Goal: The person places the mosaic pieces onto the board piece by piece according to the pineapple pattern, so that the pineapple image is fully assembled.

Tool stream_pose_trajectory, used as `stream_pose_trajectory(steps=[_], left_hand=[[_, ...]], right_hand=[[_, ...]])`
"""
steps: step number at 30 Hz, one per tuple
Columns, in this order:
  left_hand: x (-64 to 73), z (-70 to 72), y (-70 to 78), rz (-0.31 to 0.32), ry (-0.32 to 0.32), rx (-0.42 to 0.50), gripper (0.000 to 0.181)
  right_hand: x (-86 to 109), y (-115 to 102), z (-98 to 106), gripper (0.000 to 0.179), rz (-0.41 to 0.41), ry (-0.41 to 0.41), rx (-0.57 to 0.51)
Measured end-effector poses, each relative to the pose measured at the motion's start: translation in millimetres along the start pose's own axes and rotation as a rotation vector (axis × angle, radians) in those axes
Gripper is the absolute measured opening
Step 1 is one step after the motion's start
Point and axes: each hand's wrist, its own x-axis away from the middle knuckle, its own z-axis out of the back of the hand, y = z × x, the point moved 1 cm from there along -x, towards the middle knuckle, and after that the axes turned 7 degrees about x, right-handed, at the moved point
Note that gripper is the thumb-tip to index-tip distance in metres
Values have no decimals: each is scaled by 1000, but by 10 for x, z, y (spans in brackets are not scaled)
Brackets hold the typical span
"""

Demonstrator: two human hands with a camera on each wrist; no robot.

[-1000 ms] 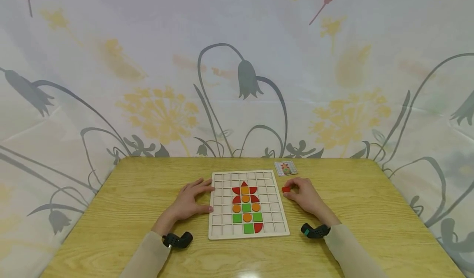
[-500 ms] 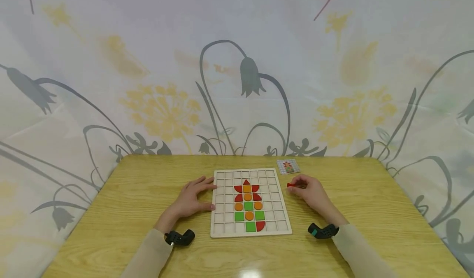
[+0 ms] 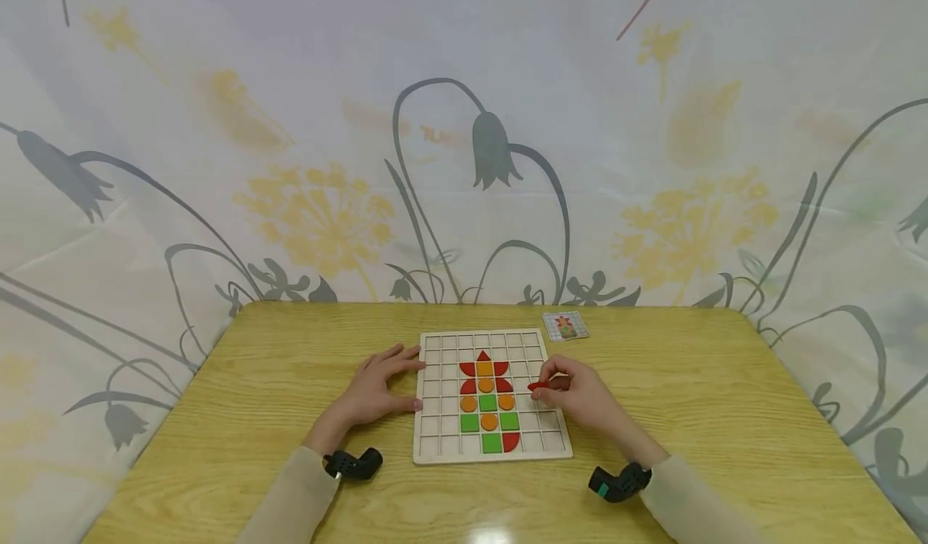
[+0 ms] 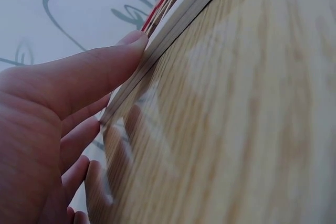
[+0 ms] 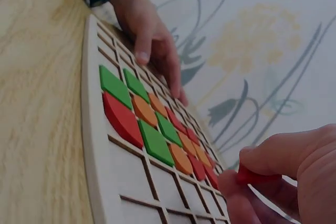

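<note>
A white gridded board (image 3: 442,405) lies on the table with red, orange and green pieces set in its cells. Green squares, orange discs and red curved pieces form a figure, topped by a small red triangle (image 3: 483,356). My left hand (image 3: 371,389) rests at the board's left edge; its thumb and fingertips touch the rim, as the left wrist view also shows. Over the board's right side, my right hand (image 3: 580,395) pinches a small red piece (image 5: 255,176) between thumb and fingers. Its outline is partly hidden by them. At the board's bottom row a red curved piece (image 3: 511,442) adjoins a green square (image 3: 492,443).
Behind the board's right corner lies a small card (image 3: 565,326) printed with a similar coloured figure. The wooden table (image 3: 290,342) ends at a flower-patterned backdrop (image 3: 326,85). A black wrist device (image 3: 619,482) sits on the right wrist, another on the left.
My right hand has carried the red piece from the table beside the board leftward, over the board's right edge. The piece has turned in the fingers. My left hand stays at the left rim.
</note>
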Motion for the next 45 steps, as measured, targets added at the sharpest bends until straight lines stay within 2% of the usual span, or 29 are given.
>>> stream_pose_trajectory(steps=[5,11,20,26,29,38,45], left_hand=[[4,1,-6,3,-2,4,63],[-3,1,-9,-1,-2,4,63],[-8,8,19,-27,7,0,62],[0,7,23,-30,6,-5,62],[-4,5,14,-29,9,-7,62],[-10,5,14,-17,13,1,62],[-6,8,22,-18,9,-4,62]], right_hand=[[32,-158,-153,10,64,-42,53],[48,-300,-317,15,169,-113,16],[44,-412,-535,6,151,-137,-22],[21,-439,-594,14,149,-130,45],[13,-458,-624,12,135,-124,70],[20,-503,-687,10,202,-124,23],[40,-505,-689,8,200,-168,86]])
